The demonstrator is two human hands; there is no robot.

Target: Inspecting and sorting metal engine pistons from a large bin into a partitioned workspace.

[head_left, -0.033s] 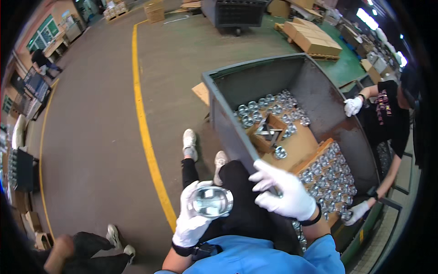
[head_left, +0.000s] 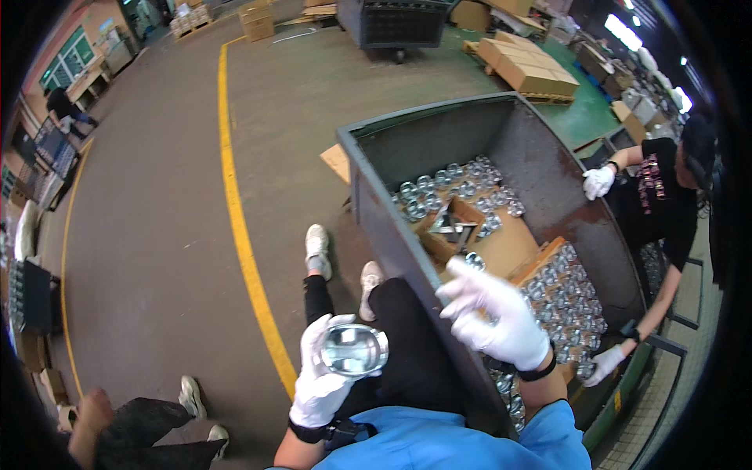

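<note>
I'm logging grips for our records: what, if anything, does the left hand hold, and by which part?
The left hand holds a round, shiny metal part by the left side of its outer wall; the grip beneath is hidden.

You can read no lettering; the pink print [head_left: 650, 185] on the black shirt [head_left: 674, 192] is too blurred.

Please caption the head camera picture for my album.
A gloved left grip holds a shiny metal part beside a grey bin of similar parts.
</note>
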